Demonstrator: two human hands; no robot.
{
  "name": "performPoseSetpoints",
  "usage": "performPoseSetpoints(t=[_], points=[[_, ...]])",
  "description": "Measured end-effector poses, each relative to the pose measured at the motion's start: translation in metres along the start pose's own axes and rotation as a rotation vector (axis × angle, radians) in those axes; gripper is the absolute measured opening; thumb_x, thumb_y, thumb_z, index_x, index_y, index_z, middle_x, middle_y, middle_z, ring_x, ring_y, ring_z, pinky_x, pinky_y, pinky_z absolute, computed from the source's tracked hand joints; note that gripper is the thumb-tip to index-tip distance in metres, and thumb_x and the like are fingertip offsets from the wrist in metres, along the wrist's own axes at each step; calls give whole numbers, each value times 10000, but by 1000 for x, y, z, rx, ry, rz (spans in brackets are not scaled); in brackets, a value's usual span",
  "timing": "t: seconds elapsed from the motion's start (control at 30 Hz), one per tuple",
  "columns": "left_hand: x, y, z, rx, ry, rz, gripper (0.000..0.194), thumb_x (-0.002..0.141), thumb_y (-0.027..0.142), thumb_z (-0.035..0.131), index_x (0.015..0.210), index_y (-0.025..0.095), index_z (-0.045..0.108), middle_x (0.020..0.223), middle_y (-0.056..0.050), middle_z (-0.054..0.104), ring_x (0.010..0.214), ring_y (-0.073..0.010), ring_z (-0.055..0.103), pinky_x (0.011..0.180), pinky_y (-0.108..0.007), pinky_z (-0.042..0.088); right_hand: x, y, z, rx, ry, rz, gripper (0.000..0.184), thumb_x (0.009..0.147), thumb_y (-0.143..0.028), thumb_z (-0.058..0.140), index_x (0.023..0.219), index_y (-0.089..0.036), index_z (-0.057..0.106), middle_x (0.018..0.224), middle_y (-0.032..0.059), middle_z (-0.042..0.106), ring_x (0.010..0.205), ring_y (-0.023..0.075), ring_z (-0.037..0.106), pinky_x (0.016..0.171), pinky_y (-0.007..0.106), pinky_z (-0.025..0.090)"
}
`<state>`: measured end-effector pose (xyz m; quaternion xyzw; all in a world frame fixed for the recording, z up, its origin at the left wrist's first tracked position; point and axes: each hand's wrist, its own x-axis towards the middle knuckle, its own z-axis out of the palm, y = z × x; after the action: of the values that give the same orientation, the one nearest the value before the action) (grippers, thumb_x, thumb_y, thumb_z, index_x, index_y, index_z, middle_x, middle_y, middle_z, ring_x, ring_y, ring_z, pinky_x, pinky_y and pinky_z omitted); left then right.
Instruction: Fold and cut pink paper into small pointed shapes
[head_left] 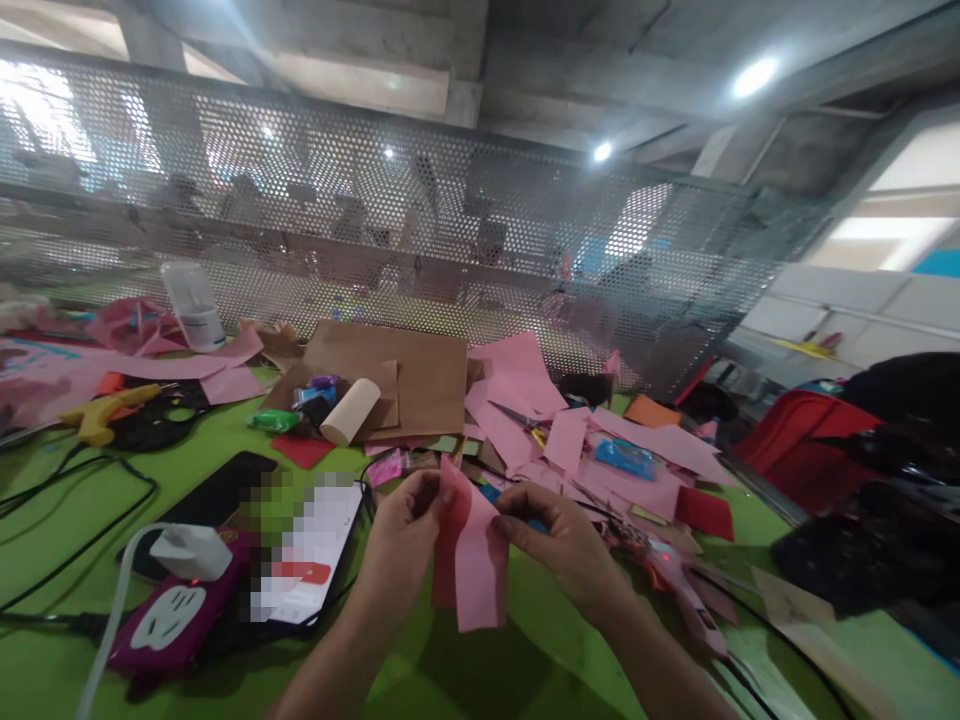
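Note:
A folded piece of pink paper (480, 570) hangs upright above the green table, held between both hands. My left hand (409, 510) pinches its upper left edge between thumb and fingers. On the other side, my right hand (551, 535) grips the right edge the same way. The left face of the paper looks darker, and a crease runs down between the two faces. Behind the hands lie cut pink sheets (566, 440), a blue packet (625, 458) and a small bright pink packet (385, 467).
On the left are a purple power strip (169, 625) with a white plug, a phone (315, 560), and a yellow-handled glue gun (105, 412). A cardboard tube (351, 412) rests by brown cardboard (427, 375). To the right lies a pink corded tool (682, 595). Perforated metal (450, 230) borders the back.

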<state>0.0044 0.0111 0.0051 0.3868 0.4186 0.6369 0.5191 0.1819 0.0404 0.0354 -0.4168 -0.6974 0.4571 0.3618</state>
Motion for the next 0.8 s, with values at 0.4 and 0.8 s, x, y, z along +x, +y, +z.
performPoseSetpoints(t=[0.4, 0.8], points=[[1, -1, -3, -286, 210, -98, 346, 685, 391, 802, 910, 197, 625, 831, 9, 662, 677, -124, 609, 613, -233, 496, -11, -6, 1, 70, -147, -168, 805, 704, -601, 758, 1398, -309, 472, 1464, 82, 475, 1334, 321, 432, 1075, 445, 376], [-5, -6, 3, -265, 37, -103, 323, 647, 290, 840, 912, 183, 689, 893, -48, 723, 747, -167, 667, 653, -262, 542, -4, 6, 15, 46, 424, -240, 286, 710, -233, 698, 989, -241, 762, 1052, 62, 764, 973, 277, 686, 844, 377, 529]])
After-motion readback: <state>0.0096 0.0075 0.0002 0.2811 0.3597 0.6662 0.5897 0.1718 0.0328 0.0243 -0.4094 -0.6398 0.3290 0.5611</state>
